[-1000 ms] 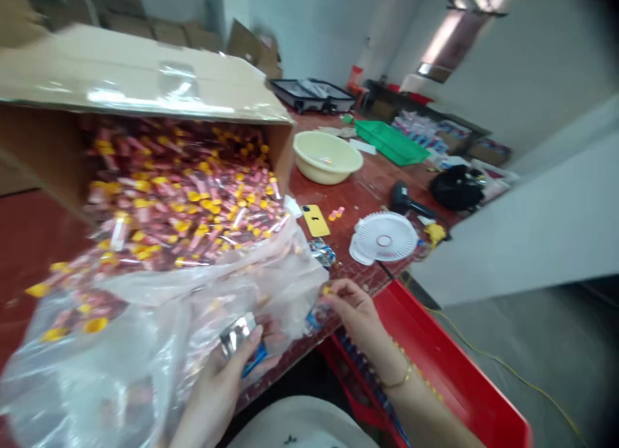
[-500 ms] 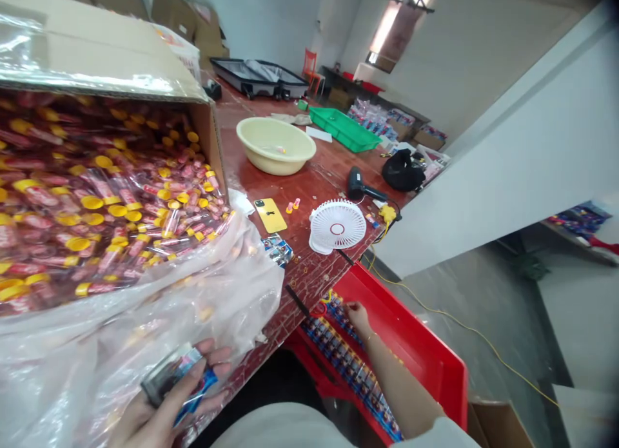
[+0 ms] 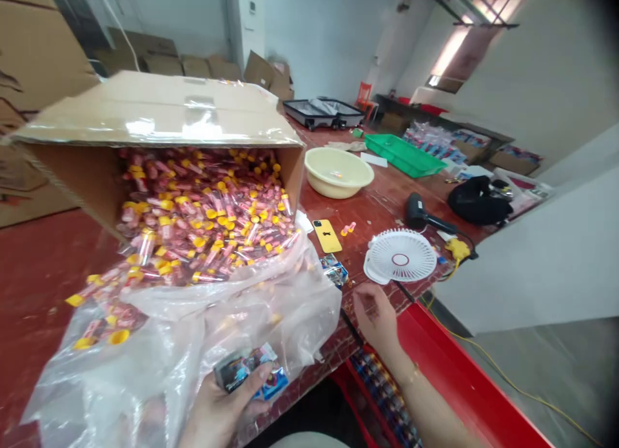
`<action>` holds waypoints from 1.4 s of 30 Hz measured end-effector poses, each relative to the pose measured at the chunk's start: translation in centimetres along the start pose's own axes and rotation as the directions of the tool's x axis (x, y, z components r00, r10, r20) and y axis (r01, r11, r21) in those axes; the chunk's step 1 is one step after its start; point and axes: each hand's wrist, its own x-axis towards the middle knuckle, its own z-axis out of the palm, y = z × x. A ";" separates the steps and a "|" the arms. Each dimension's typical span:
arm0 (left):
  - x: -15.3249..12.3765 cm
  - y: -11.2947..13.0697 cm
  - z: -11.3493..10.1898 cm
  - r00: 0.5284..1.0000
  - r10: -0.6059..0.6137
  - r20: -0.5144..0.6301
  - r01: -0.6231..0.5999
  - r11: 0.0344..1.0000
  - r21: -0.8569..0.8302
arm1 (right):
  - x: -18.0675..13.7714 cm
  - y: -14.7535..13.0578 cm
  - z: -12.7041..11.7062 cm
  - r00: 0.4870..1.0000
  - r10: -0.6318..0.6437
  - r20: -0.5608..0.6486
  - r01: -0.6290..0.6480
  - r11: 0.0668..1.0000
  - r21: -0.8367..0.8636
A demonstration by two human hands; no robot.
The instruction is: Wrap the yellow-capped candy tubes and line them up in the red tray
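My left hand (image 3: 232,396) is closed around a small stack of shiny blue printed packets (image 3: 251,374), thumb on top, above the clear plastic sheet (image 3: 169,345). My right hand (image 3: 374,316) hovers by the table edge, fingers loosely bent and apart, with nothing visible in them. Close to it on the table lie more foil packets (image 3: 334,269) and a white fan (image 3: 400,258). Below my right forearm, rows of similar packets (image 3: 384,390) lie in a red tray (image 3: 449,364), partly hidden by the arm.
A large cardboard box (image 3: 159,122) on its side spills pink tubes with yellow caps (image 3: 207,222) onto the plastic. Farther back are a yellow phone (image 3: 327,236), a cream basin (image 3: 338,177), a green tray (image 3: 403,155), a black hair dryer (image 3: 423,214) and an open suitcase (image 3: 323,113).
My view has turned left, showing more of the box. My right hand has risen from over the packets in the red tray to the table edge. My left hand still holds its packets.
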 end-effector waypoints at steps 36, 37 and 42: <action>1.3 0.5 -3.2 0.993 0.106 -0.057 -0.120 0.898 -0.424 | 9.9 -16.7 9.8 0.665 -0.319 0.676 -0.333 0.683 0.650; 1.5 0.3 -3.1 0.993 0.103 -0.064 -0.120 0.899 -0.421 | 9.6 -17.0 9.1 0.674 -0.326 0.663 -0.355 0.644 0.677; 2.2 -0.2 -3.0 0.984 0.105 -0.147 -0.148 0.934 -0.324 | 8.8 -18.6 7.5 0.690 -0.385 0.612 -0.137 0.761 0.634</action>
